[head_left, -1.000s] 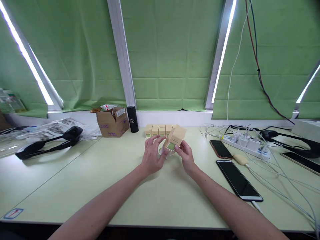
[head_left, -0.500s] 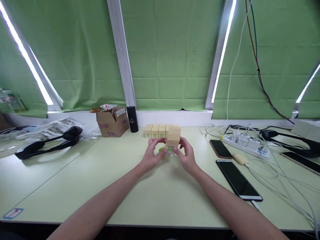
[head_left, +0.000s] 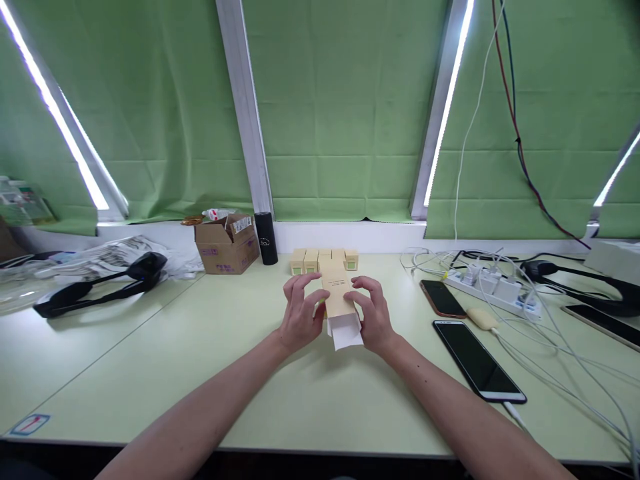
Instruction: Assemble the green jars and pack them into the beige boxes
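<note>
Both my hands hold a small kraft-coloured box (head_left: pixel 337 293) over the table, in front of my chest. Its printed face is turned up, and a white flap (head_left: pixel 346 332) sticks out at the near end. My left hand (head_left: pixel 303 313) grips its left edge with curled fingers, and my right hand (head_left: pixel 374 313) grips the right edge. A bit of something yellow-green shows beside my left fingers, mostly hidden. Just behind stands a row of several similar small boxes (head_left: pixel 311 261), partly covered by the held one.
A brown carton (head_left: pixel 225 250) and a black cylinder (head_left: pixel 265 239) stand at the back left. Farther left lie a black device (head_left: pixel 105 283) and white bundles (head_left: pixel 120 257). On the right are phones (head_left: pixel 477 360), a power strip (head_left: pixel 493 291) and loose white cables.
The held box has turned over, so its printed face and white flap show where a green-windowed side was. My hands have come slightly nearer with it.
</note>
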{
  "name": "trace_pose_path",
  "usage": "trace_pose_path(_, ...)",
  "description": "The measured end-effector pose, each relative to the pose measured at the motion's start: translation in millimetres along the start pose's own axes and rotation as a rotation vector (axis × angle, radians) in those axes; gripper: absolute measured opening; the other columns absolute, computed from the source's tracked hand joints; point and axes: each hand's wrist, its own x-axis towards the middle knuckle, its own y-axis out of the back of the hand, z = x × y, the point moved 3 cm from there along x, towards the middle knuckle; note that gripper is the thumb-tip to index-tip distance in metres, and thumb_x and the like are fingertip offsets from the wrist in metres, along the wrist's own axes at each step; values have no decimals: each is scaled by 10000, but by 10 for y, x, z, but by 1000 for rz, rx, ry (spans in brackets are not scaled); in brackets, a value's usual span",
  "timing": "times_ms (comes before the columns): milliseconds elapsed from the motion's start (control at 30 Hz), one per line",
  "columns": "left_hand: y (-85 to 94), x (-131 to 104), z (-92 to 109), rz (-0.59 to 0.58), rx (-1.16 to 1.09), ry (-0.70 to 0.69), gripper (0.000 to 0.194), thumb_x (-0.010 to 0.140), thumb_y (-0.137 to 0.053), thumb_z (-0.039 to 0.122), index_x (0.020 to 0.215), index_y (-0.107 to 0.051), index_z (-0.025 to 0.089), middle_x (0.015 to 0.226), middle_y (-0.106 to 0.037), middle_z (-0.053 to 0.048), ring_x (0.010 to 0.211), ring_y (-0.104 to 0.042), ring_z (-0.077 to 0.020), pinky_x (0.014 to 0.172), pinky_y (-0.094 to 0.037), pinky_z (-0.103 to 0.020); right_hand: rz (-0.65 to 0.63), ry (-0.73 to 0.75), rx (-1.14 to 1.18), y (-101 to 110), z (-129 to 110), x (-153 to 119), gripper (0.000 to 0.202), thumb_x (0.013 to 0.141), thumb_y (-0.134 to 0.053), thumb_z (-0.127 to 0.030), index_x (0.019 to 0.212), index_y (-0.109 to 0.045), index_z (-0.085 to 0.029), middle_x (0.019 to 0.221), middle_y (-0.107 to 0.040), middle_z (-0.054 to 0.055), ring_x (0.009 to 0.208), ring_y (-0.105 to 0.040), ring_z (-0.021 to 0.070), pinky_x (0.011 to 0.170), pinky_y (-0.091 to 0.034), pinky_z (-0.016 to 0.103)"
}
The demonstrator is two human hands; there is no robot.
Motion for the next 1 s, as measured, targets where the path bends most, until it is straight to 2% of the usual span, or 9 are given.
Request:
trace_pose_path(200,20,0,14,46,-11,-21,337,868,-635,80,1103,-520,293,1353,-557,-115,1235,-481,-309,990,-443,-517,57,123,-8,-2,-23,5,439,828,-601,-85,1178,-552,-344,1199,-511,85,1156,-591,289,877,-575,497)
trace_pose_path(400,42,21,-10,44,13,9,281,884,-646,148,1098,-524,282,1328,-576,-128,1258,-503,-323,989,-467,-539,63,104,-43,-19,-10,8,500,885,-543,-83,1303,-482,-350,1224,-513,105,1148,-586,287,876,-580,503)
trace_pose_path(467,64,55,4,34,-55,4,322,872,-691,211,1138,-524,284,1343,-575,-138,1281,-510,-335,1027,-459,-565,57,106,-52,-10,-21,17,546,895,-530,-96,1371,-432,-345,1228,-511,118,1176,-568,304,883,-581,516)
trace_pose_path(567,57,88,23,-35,-267,41,500,838,-749,275,1271,-499,269,1422,-547,-165,1333,-516,-352,1097,-442,-585,53,107,-60,5,-38,32,625,880,-534,-101,1442,-368,-319,1234,-502,137,1194,-545,326,908,-572,547)
trace_pose_path(667,-26,51,-18,-124,-509,272,496,877,-716,285,1329,-519,239,1393,-603,-160,1300,-582,-337,1081,-487,-538,61,72,-59,11,-35,43,669,867,-550,-102,1469,-336,-300,1257,-495,150,1210,-534,337,929,-563,569)
trace_pose_path(733,-100,-7,-78,-157,-629,498,429,892,-714,323,1287,-579,223,1262,-690,-135,1202,-650,-321,1029,-528,-496,66,31,-59,10,-24,47,660,872,-552,-108,1463,-333,-303,1271,-493,149,1220,-533,339,941,-560,579)
trace_pose_path(800,-158,-50,-136,-165,-722,667,426,870,-752,388,1233,-629,201,1170,-731,-125,1150,-675,-318,1014,-536,-478,66,-5,-54,8,-14,49,644,869,-551,-112,1448,-344,-303,1286,-489,147,1235,-529,342,962,-550,593)
trace_pose_path(900,-198,-51,-203,-164,-849,781,473,859,-767,468,1213,-663,172,1199,-737,-146,1164,-675,-318,1046,-519,-468,50,-51,-20,0,-2,45,641,840,-551,-105,1429,-369,-281,1325,-471,150,1285,-502,345,1022,-515,615)
trace_pose_path(1000,-214,-37,-253,-169,-924,849,542,871,-749,508,1279,-658,164,1225,-733,-152,1157,-680,-310,1032,-525,-455,0,-99,29,-23,13,32,677,801,-545,-88,1434,-376,-262,1378,-431,155,1359,-446,347,1079,-480,622)
